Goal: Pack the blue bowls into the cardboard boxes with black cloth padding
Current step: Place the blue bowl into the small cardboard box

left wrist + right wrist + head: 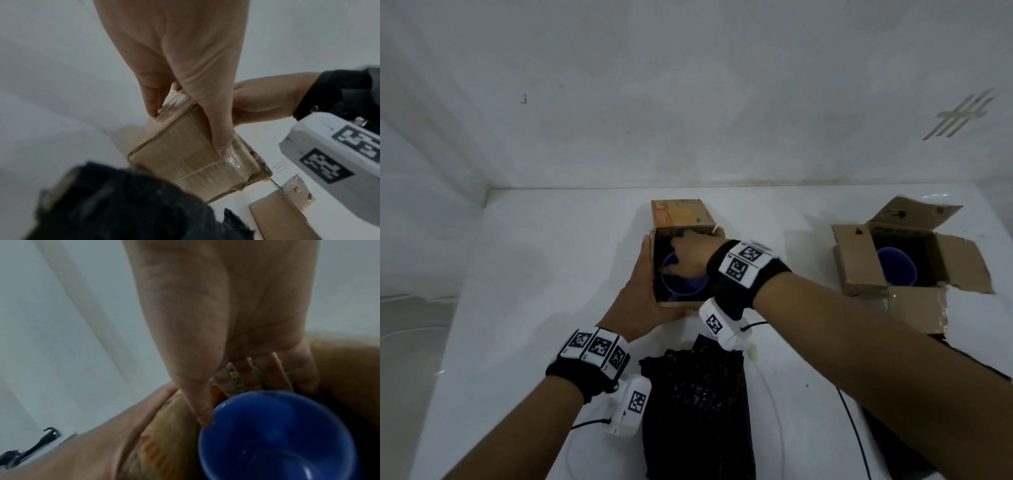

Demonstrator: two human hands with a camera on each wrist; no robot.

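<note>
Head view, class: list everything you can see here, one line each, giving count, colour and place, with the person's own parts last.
Cardboard boxes: two, brown; the small box at table centre, the large box with open flaps at the right.
Blue bowls: two; one bowl inside the small box, the other bowl inside the large box.
Black cloth: one piece at the near centre, more dark cloth at the near right edge.
Table: one, white.
Wall: white, behind the table.
Wrist bands: two, black with white coded tags.
Left hand: flat against the small box's left side.
Right hand: reaching into the small box, above the bowl.
</note>
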